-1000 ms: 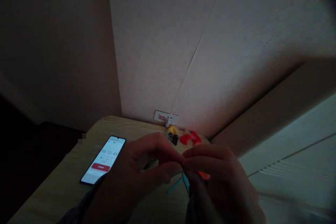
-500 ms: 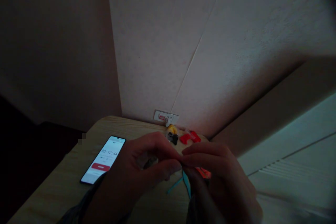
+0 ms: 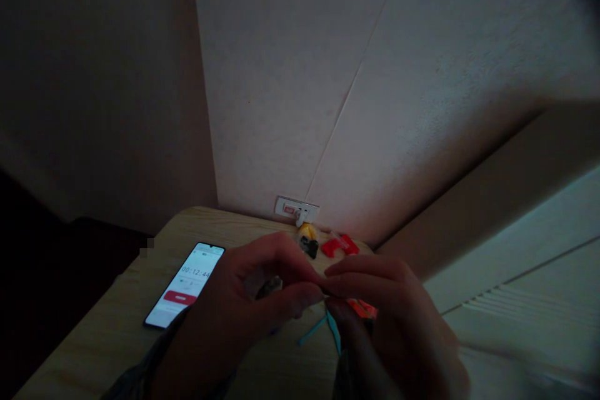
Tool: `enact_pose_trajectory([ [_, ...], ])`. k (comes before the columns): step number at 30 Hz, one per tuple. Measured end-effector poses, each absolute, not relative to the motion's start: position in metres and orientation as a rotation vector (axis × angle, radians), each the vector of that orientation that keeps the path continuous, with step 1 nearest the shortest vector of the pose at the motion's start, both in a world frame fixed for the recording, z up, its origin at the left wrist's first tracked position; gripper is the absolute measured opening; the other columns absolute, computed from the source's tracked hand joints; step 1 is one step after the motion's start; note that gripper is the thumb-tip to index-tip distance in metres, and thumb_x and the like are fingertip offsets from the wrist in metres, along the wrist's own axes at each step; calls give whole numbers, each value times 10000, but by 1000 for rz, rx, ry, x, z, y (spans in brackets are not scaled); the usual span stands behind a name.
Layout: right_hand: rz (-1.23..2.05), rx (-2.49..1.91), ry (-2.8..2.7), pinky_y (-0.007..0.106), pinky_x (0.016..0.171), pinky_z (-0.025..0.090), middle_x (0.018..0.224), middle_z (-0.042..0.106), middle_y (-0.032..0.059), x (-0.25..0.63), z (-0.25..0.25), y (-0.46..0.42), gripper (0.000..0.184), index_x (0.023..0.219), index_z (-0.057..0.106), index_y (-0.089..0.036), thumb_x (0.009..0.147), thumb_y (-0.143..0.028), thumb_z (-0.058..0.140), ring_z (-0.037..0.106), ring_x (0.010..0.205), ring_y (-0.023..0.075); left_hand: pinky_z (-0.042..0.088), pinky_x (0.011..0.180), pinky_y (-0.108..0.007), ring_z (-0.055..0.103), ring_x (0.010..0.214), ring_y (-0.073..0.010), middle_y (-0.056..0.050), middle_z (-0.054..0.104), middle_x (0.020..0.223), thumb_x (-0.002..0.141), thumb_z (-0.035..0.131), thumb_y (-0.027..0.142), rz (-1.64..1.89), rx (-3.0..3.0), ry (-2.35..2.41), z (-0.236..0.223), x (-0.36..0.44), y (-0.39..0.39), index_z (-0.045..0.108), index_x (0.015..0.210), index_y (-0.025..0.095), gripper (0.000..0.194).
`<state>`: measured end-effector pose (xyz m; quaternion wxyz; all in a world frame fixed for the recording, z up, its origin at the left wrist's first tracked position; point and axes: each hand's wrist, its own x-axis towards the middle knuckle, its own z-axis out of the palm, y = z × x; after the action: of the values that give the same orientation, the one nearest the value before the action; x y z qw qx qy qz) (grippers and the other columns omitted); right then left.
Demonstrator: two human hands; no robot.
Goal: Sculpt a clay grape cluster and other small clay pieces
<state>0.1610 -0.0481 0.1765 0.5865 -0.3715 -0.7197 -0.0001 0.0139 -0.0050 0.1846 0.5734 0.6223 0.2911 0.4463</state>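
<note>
Fingers [image 3: 307, 294] pinch something indistinct [image 3: 326, 296], with bare wood [image 3: 112, 325] between phone [image 3: 190, 278] and table's left edge [image 3: 99, 301].

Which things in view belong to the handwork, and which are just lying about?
In use:
left hand
right hand
The hands meet at the tips; anything pinched is too hidden to name.

Lying about, seemingly:
phone
yellow-and-black item
red pieces
turquoise item
orange-red item, partly hidden

Tbl [image 3: 107, 325] w/ phone [image 3: 190, 281], red pcs [image 3: 332, 247]

Phone [image 3: 190, 272] (screen lit) on wooden tabletop [image 3: 117, 319] | socket plate [image 3: 309, 209] on pale wall [image 3: 290, 94]
</note>
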Motion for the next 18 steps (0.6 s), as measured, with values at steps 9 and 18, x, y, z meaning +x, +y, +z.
enact_pose_trajectory([
  [9, -15, -883, -1685, 211, 598, 531, 852, 647, 31, 162, 179, -48, 140, 897, 632, -163, 803, -62, 607, 629, 766, 125, 409, 562, -209, 498, 588, -113, 31, 545, 603, 723, 665, 238, 1061, 1504, 692, 186, 14, -5, 609, 619, 184, 130],
  [18, -28, -876, -1636, 206, 579, 520, 833, 642, 25, 160, 176, -48, 124, 856, 629, -160, 799, -53, 602, 622, 741, 117, 438, 613, -225, 540, 637, -129, 19, 595, 657, 711, 673, 239, 991, 1488, 702, 188, 13, -6, 631, 649, 183, 94],
])
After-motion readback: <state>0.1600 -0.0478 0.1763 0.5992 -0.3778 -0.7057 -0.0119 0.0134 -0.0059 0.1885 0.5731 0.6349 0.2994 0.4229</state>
